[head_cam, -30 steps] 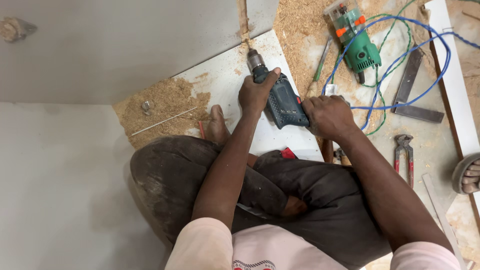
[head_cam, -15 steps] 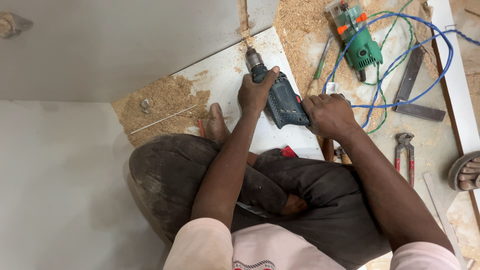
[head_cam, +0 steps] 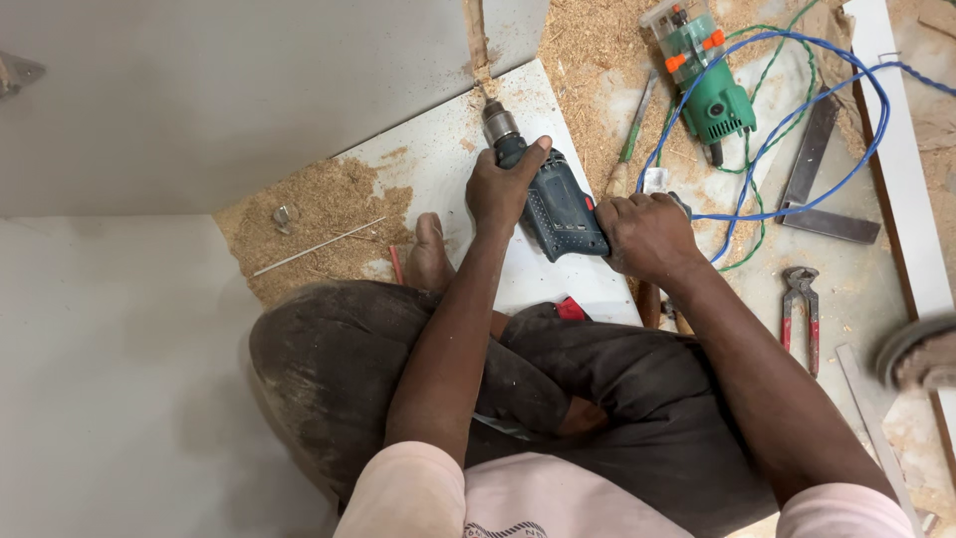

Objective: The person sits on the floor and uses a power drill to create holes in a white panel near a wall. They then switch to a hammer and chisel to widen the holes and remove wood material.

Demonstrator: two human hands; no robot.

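Drill: the dark blue-green electric drill (head_cam: 553, 204) lay chuck-forward on the white laminated board (head_cam: 438, 164), unmoved over the last second.
Left hand (head_cam: 503, 189): stayed wrapped over the drill's front body.
Right hand (head_cam: 647, 234): stayed clenched on the rear handle.
Beyond the grip: sawdust pile (head_cam: 319, 214), green power tool (head_cam: 712, 95), blue cable (head_cam: 797, 199).

- The single head view looks steeply down, close over the drill (head_cam: 551, 202).
- It faces forward beyond the drill to sawdust-strewn boards (head_cam: 199, 100).
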